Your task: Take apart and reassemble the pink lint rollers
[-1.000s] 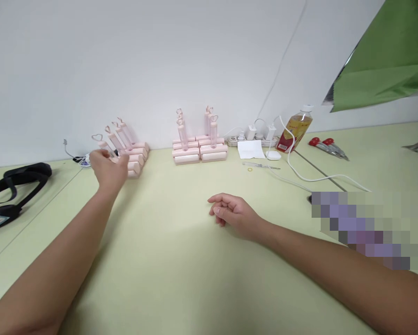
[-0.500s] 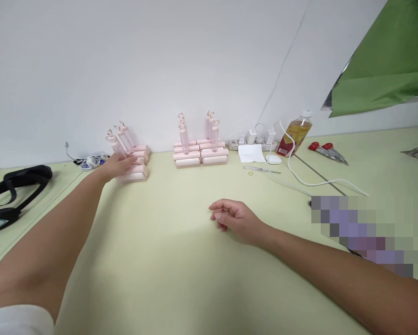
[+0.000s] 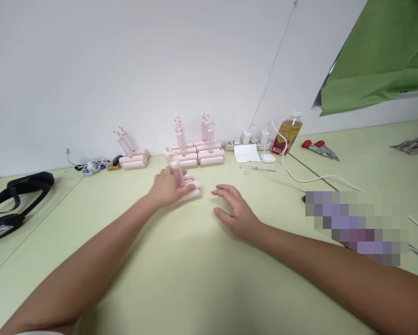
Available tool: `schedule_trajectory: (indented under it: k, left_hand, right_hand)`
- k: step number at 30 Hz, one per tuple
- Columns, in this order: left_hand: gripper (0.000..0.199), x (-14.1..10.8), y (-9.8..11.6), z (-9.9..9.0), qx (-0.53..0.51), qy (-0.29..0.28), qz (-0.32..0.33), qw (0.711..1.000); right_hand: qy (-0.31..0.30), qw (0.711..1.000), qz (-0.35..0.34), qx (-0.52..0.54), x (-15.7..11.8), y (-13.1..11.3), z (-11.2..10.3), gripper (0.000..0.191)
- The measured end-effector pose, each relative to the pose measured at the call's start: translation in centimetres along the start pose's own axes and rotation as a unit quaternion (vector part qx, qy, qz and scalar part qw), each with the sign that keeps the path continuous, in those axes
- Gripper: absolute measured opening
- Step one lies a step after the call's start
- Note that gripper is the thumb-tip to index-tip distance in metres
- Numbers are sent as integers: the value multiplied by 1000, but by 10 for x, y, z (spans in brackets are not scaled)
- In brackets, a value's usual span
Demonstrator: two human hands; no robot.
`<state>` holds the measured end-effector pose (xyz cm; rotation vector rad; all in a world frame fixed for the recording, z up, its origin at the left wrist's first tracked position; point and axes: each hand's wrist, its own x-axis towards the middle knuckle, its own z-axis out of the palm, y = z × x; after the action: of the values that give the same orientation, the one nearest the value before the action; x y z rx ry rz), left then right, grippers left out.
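While the left hand [image 3: 167,187] grips 1 pink roller [image 3: 186,190] at table centre, the right hand [image 3: 235,210] waits beside it.

Left fingers closed around the roller, blurred; right fingers spread loosely, holding nothing, roller at its 9 o'clock. 1 roller appears brought forward; 2 stacks [image 3: 134,158] [image 3: 197,156] stay by the wall at 11 and 12 o'clock. Bottle [image 3: 286,134] at 1 o'clock.
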<state>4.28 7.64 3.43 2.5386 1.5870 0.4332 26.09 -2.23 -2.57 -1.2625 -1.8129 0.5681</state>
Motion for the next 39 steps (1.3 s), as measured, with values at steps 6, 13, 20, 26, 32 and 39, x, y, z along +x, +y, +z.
schedule_trajectory:
  k: [6, 13, 20, 26, 32, 39]
  left_hand:
    - [60, 3, 37, 12, -23, -19, 108, 994]
    - [52, -35, -32, -11, -29, -12, 102, 994]
    - [42, -56, -22, 2, 4, 2, 75, 997]
    - [39, -43, -5, 7, -9, -23, 83, 996]
    - [47, -43, -18, 6, -25, -25, 104, 994]
    - [46, -53, -24, 15, -36, 42, 166, 985]
  right_hand:
    - [21, 993, -32, -111, 4, 9, -5, 51]
    - [-4, 996, -11, -88, 9, 18, -1, 44]
    - [-2, 995, 16, -94, 16, 26, -4, 44]
    - [17, 990, 58, -128, 26, 41, -16, 49]
    - [100, 983, 81, -134, 39, 57, -26, 57]
    - [137, 990, 21, 39, 20, 19, -17, 32]
